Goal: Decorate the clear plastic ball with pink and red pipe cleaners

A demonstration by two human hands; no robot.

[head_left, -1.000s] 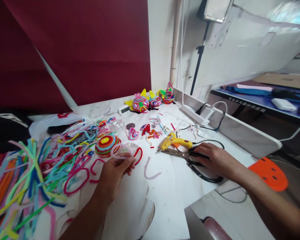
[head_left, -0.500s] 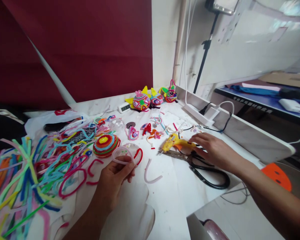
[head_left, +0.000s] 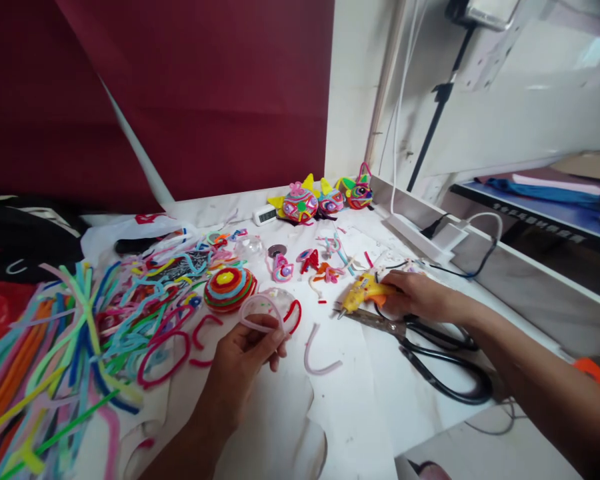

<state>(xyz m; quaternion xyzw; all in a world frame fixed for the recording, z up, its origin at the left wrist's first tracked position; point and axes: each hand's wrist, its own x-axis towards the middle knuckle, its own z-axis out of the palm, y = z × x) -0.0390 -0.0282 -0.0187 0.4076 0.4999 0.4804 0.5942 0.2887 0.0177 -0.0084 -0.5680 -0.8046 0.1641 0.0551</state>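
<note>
My left hand pinches a pale pink pipe cleaner bent into a loop. Behind that loop lie a clear plastic piece and a red pipe cleaner curve. My right hand is closed around the handle of a yellow hot glue gun, its nozzle pointing left and down near the table. Under the gun and hand lie black-handled scissors. A loose pale pipe cleaner curves on the white paper between my hands. Left of the loop sits a striped, coiled dome.
Many coloured pipe cleaners pile up on the left. Finished colourful figures stand at the back beside a small white digital timer. A power strip with cords runs along the raised right edge. Small craft pieces lie mid-table.
My right hand has closed around the glue gun's handle, and the gun has shifted slightly. My left hand keeps its pinch on the pale loop. The view has swung a little left.
</note>
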